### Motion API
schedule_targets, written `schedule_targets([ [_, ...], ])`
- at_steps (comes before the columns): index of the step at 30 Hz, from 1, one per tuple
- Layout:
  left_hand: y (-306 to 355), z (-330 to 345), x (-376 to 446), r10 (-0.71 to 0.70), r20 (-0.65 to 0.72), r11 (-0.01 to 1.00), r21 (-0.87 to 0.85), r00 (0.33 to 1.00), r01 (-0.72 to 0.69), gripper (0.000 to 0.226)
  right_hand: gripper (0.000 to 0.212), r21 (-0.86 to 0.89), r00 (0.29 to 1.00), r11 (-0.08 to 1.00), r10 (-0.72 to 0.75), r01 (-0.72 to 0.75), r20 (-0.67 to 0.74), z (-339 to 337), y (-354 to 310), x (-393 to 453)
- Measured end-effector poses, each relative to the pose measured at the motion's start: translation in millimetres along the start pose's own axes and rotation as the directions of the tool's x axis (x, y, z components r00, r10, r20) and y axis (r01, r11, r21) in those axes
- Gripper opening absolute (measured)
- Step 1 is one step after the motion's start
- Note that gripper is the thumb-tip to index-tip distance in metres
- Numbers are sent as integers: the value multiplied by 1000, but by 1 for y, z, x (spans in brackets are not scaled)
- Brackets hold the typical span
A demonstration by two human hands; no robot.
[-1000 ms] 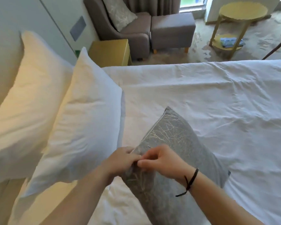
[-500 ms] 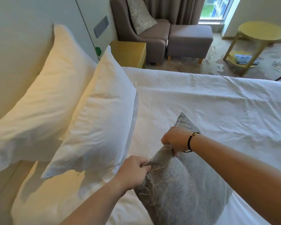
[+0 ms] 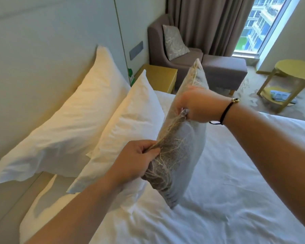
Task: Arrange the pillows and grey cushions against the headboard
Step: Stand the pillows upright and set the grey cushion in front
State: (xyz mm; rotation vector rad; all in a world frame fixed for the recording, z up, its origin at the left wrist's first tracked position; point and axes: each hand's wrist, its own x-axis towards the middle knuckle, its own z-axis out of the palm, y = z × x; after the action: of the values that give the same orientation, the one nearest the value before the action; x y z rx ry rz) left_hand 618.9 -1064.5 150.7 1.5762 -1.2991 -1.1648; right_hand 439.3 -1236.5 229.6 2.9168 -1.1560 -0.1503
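Leaning against the headboard are two white pillows; beside them the left hand and right hand are pinching the grey cushion, apparently lifting it clear of the bed.

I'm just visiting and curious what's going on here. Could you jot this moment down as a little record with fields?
Place: bedroom, white bed
Left hand: pinches the grey cushion at its near edge
Right hand: grips the same cushion higher up
Cushion: held on edge, lower corner at the sheet
Back pillow: leans on the headboard
Front pillow: leans against the back pillow
Also there: armchair with a second patterned cushion, yellow round table
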Motion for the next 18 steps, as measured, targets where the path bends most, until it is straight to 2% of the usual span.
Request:
schedule_targets([
  [2, -14, -14, 15, -30, -70, 988, 147, 997, 40, 22, 33, -81, 1000, 997, -20, 20, 6, 23, -23, 30],
  [3, -24, -21, 20, -44, -92, 974, 219, 995, 63, 23, 38, -56, 997, 998, 1, 3, 72, 41, -38, 41],
  [6, -67, -40, 16, -100, -74, 934, 336, 992, 120, 17, 57, 201, 921, 968, 64, -152, 385, 113, -79, 63],
  [7, -83, -47, 8, -142, -55, 928, 339, 988, 152, 32, 67, 309, 882, 923, 65, -231, 467, 136, -92, 64],
  [9, -105, -67, -9, -229, -56, 921, 312, 972, 235, 57, 79, 517, 842, 758, 79, -398, 533, 170, -117, 65],
  [10, -116, -79, -14, -251, -79, 917, 300, 965, 263, 59, 79, 589, 844, 667, 114, -457, 525, 182, -127, 65],
  [12, -133, -107, -17, -277, -175, 901, 295, 945, 319, 55, 74, 638, 851, 577, 232, -510, 471, 190, -139, 70],
  [15, -149, -151, -10, -238, -279, 894, 311, 930, 322, 46, 66, 642, 854, 568, 407, -515, 325, 176, -139, 83],
  [18, -155, -204, 3, -178, -346, 911, 296, 921, 287, 44, 56, 607, 835, 613, 526, -505, 164, 149, -142, 101],
])
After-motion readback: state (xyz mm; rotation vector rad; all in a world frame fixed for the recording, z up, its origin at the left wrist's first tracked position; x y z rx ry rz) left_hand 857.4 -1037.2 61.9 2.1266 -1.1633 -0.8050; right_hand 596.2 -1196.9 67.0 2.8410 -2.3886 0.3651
